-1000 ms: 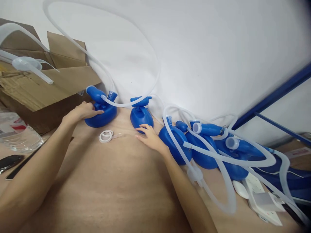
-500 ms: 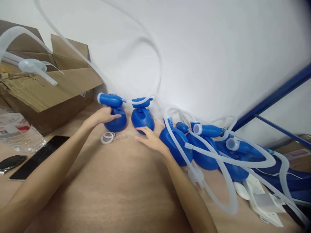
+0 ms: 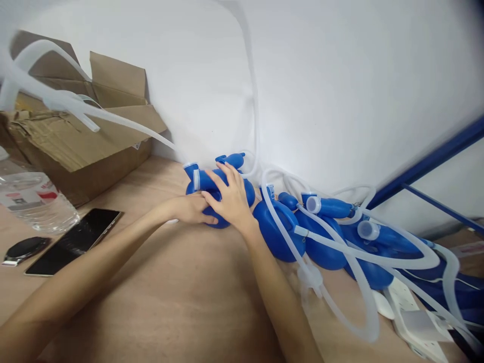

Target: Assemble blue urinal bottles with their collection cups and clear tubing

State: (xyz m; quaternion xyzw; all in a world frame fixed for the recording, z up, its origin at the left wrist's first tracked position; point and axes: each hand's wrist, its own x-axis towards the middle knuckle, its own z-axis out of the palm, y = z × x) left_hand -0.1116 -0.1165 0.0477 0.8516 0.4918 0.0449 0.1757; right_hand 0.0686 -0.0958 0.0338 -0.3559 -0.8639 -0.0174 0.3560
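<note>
A blue urinal bottle [image 3: 218, 222], its neck lying sideways, stands between my hands on the wooden table. My left hand [image 3: 192, 207] wraps around its left side, with the fingertips partly hidden. My right hand [image 3: 231, 197] lies over its top and neck, fingers spread and stretched out. Close behind it on the right is a second blue urinal bottle [image 3: 248, 191], partly covered by my right hand. A translucent tube [image 3: 254, 101] rises along the wall behind the bottles. Just under my left wrist the edge of a whitish ring [image 3: 173, 221] shows.
More blue bottles [image 3: 280, 237] with looping tubes [image 3: 372, 322] crowd the right side. A power strip [image 3: 406, 297] and white mouse [image 3: 383, 305] lie beyond. At left are an open cardboard box [image 3: 113, 146], water bottle [image 3: 41, 201], phone [image 3: 75, 242] and watch [image 3: 26, 248].
The left bottle has moved right and toward me, now in front of the second bottle. My left hand went with it. My right hand rose from the second bottle onto the moved one.
</note>
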